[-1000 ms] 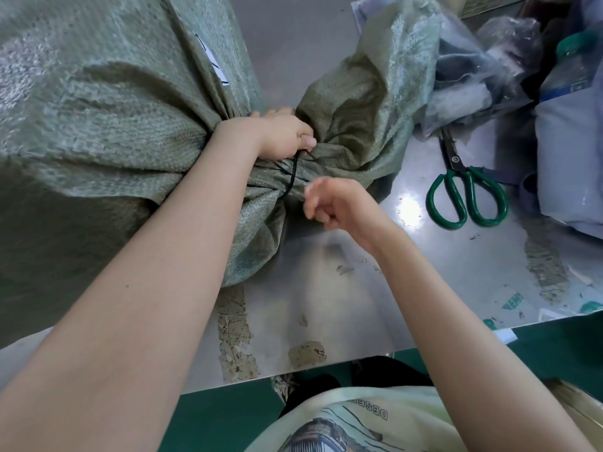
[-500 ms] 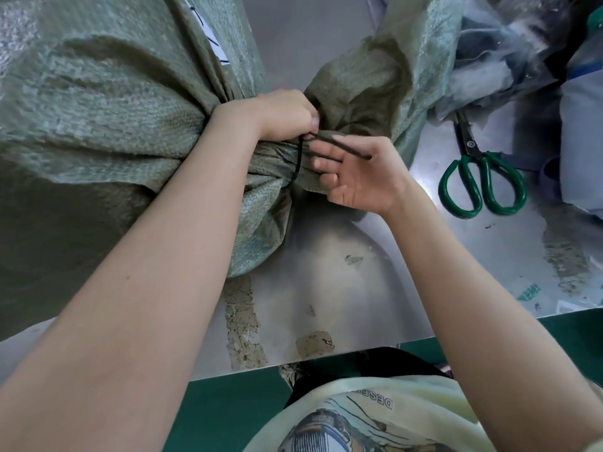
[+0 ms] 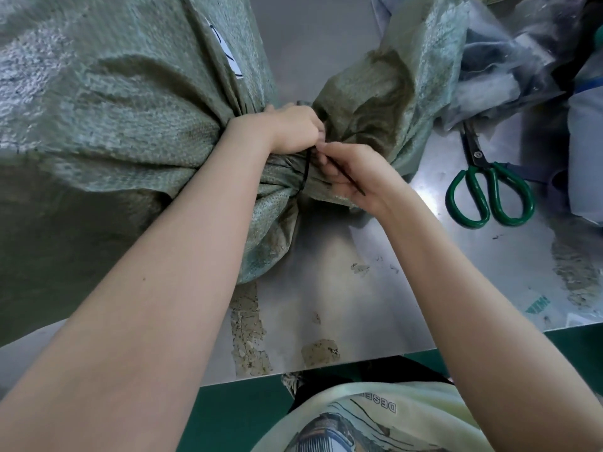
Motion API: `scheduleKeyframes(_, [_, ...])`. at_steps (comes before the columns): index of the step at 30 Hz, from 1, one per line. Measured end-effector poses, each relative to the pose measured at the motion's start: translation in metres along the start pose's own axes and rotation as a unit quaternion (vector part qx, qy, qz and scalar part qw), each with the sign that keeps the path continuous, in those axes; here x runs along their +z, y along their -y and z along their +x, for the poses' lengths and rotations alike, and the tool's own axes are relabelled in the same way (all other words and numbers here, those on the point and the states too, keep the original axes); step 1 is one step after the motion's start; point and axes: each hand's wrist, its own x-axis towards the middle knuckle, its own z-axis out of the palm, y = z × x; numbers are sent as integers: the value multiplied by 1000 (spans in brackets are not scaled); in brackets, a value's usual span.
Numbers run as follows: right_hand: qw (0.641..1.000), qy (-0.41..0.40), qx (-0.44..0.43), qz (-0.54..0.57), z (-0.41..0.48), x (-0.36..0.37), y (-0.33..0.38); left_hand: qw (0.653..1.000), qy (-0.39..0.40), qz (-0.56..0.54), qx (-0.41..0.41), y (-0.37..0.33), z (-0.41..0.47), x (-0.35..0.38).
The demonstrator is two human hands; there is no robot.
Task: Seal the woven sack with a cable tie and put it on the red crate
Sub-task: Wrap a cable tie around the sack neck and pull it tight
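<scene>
A large green woven sack [image 3: 107,119] lies on its side on the metal table, its bulk filling the left. Its neck is gathered, and the loose mouth [image 3: 385,89] flares out to the right. A black cable tie [image 3: 306,172] loops around the neck. My left hand [image 3: 287,128] is clenched around the gathered neck at the tie. My right hand [image 3: 354,172] pinches the tie's free tail, which runs across its palm. The red crate is not in view.
Green-handled scissors [image 3: 486,194] lie on the steel table [image 3: 342,288] at the right. Clear plastic bags [image 3: 509,50] with dark contents are piled at the back right. The table's front edge runs just before my torso, with a green floor below.
My right hand came up from below the neck, met the tie with spread fingers, and has now closed on its tail. My left hand kept its grip on the neck.
</scene>
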Motion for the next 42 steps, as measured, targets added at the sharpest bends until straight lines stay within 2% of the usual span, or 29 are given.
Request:
scheduleKeyframes(2, [998, 2, -1, 69, -8, 2, -6, 1000, -6, 12, -9, 2, 2, 1])
scheduleKeyframes(4, [996, 9, -15, 92, -17, 3, -15, 999, -3, 29, -20, 5, 1, 2])
scheduleKeyframes(9, [994, 65, -57, 72, -36, -2, -25, 998, -23, 64, 14, 2, 5, 3])
scheduleKeyframes(13, [996, 86, -36, 16, -44, -4, -27, 997, -35, 72, 11, 1, 3, 3])
scheduleKeyframes(17, [995, 37, 43, -87, -27, -2, -13, 995, -33, 91, 6, 0, 4, 6])
scheduleKeyframes(19, [994, -8, 43, -99, -17, 5, -6, 997, -27, 70, 6, 1, 5, 7])
scheduleKeyframes(21, [998, -25, 20, -60, -10, 14, -3, 998, -24, 56, 2, 4, 5, 5])
scheduleKeyframes(27, [988, -48, 24, 143, -18, 21, -9, 998, -14, 44, 37, 4, 7, 3])
scheduleKeyframes(34, [975, -67, 18, 212, -40, 25, -14, 997, -39, 25, 61, 3, 5, 3])
scheduleKeyframes(39, [978, -101, -20, 181, -49, 32, -23, 998, -35, 17, 53, 0, 3, 2])
scheduleKeyframes(42, [993, -105, -10, 53, -49, 25, -21, 999, -17, 35, 30, 4, 3, 5])
